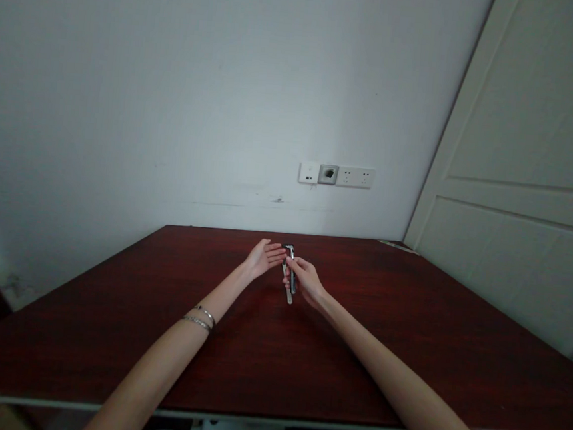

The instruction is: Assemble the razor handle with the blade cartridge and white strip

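A dark red table [105,333] stands against a white wall [177,85] with sockets [337,175]. Near the far edge, the right hand [305,282] is closed around a small metal tool [290,275], lifted just off the table. The left hand [264,258] is open, its fingertips touching the tool's top. The tool is already picked up, not yet put down. Its long side runs from near to far, the dark head pointing at the wall.
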Tool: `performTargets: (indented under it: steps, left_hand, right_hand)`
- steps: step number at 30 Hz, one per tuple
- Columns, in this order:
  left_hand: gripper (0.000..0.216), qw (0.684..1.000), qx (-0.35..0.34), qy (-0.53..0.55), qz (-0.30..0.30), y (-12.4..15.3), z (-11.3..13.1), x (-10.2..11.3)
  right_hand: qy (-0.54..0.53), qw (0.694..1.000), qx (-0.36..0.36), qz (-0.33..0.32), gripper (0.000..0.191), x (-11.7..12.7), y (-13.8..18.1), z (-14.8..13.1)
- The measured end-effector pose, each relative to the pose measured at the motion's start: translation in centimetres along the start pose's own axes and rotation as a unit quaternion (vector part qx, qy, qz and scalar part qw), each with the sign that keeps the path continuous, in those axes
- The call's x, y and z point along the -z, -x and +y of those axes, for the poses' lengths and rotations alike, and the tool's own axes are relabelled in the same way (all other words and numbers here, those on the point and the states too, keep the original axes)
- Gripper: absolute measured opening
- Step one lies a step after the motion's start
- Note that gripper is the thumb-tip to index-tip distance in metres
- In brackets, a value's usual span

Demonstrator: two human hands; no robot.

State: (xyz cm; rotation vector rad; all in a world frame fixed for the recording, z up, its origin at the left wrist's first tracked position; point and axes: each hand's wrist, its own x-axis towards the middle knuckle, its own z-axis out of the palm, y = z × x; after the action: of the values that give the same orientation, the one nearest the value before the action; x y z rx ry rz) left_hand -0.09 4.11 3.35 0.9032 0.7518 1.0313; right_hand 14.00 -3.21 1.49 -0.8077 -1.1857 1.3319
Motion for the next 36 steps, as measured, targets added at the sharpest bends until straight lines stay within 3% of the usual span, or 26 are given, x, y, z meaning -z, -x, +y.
performTargets:
  steps: [9, 20, 36]
  left_hand:
    - [0.038, 0.992, 0.027, 0.117, -0.025, -1.3, -0.9, -1.1]
    - [0.047, 0.982, 0.057, 0.179, -0.028, 0.4, -2.0, -2.4]
    - [0.049, 0.97, 0.044, 0.239, -0.024, 0.3, -2.4, -3.0]
  right_hand:
    - [0.009, 0.997, -0.046, 0.067, 0.041, 0.0, -0.1, 0.8]
    - [-0.02, 0.991, -0.12, 0.064, 0.04, 0.2, -0.3, 1.1]
    - [0.021, 0.992, -0.062, 0.11, 0.037, -0.6, 0.2, 1.5]
